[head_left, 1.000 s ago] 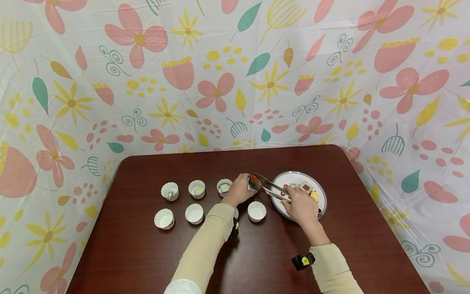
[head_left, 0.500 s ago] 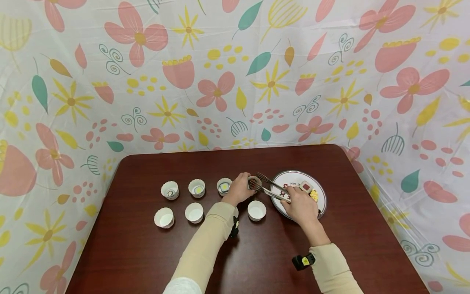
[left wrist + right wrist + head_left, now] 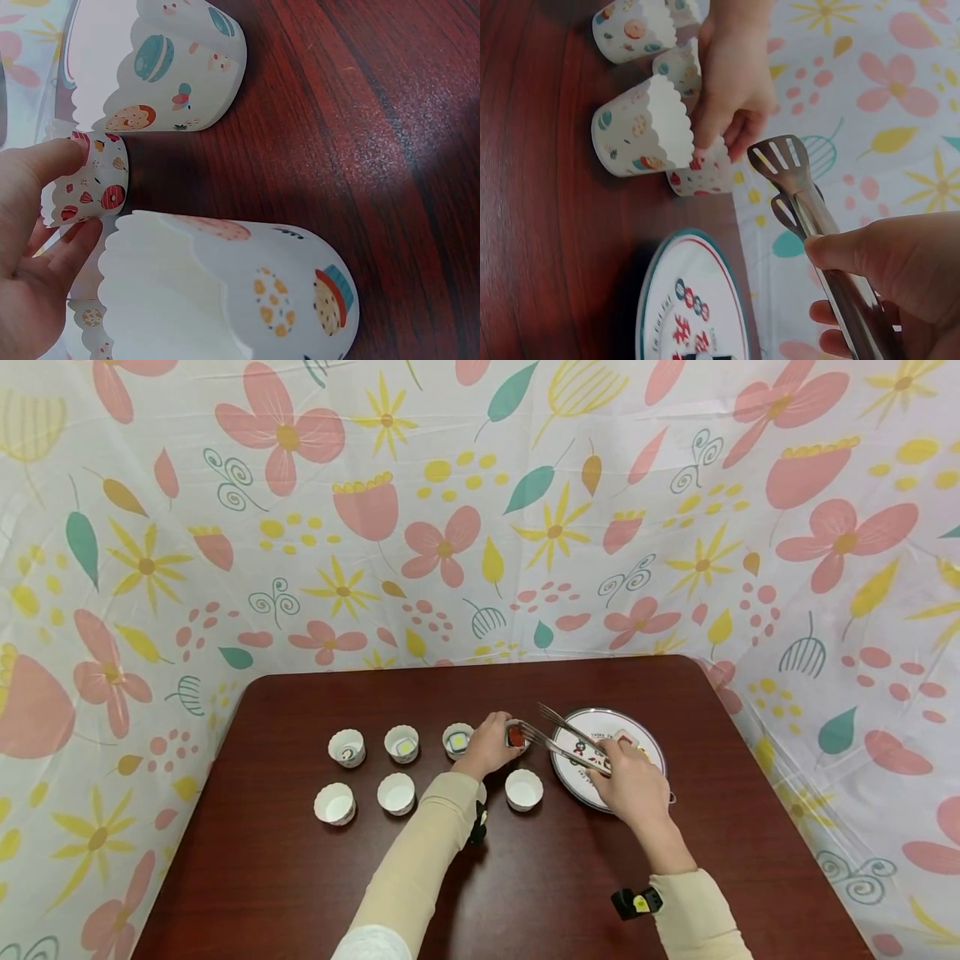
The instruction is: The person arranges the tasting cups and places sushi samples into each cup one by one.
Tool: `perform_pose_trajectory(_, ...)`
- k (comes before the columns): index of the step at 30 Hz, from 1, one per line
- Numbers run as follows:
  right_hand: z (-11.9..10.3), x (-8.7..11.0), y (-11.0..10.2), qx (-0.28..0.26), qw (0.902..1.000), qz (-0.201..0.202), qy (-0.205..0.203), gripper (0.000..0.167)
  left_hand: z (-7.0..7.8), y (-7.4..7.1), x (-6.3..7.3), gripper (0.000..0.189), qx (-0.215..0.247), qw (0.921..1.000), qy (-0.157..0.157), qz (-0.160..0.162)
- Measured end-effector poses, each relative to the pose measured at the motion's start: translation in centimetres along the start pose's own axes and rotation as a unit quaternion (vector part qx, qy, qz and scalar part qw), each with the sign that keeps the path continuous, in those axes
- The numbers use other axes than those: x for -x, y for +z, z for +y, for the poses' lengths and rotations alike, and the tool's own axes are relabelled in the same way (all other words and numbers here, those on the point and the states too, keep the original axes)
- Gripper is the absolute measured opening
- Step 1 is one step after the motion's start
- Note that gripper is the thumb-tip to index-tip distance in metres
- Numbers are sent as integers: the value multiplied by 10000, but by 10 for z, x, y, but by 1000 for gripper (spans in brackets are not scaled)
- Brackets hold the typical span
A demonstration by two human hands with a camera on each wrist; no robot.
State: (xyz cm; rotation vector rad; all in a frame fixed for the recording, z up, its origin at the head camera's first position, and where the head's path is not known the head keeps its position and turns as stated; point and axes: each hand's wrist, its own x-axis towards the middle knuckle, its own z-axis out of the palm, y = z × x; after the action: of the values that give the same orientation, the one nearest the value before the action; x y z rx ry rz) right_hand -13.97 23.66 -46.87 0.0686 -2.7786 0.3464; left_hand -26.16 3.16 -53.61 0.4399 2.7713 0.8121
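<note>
My left hand (image 3: pixel 487 750) holds a scalloped paper baking cup (image 3: pixel 112 169) by its side, thumb on one side and fingers on the other. A small red piece (image 3: pixel 515 737) shows inside that cup in the head view. My right hand (image 3: pixel 633 781) grips slotted metal tongs (image 3: pixel 810 202), whose two arms are spread apart. One tong tip is by the cup's mouth in the head view, with no food seen between the tips. Below the tongs lies a round white plate (image 3: pixel 596 724) with a dark-rimmed edge, bearing a small white-and-red square piece (image 3: pixel 626 739).
Several more baking cups stand in two rows. Three in the back row, a left cup (image 3: pixel 347 750), a middle cup (image 3: pixel 402 746) and a right cup (image 3: pixel 457 742), hold small pieces. A front cup (image 3: pixel 524 791) stands near the plate; my left arm partly hides another.
The red piece, earlier at the tong tips over the cup, now lies lower inside it. My right hand has drawn slightly right and down with the tongs. The left hand has stayed in place.
</note>
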Motion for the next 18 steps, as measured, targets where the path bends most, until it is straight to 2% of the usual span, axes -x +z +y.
perform_pose_trajectory(18, 31, 30, -28, 226, 9993, -4, 299, 48, -1, 1, 0, 60, 138, 9999, 37, 45)
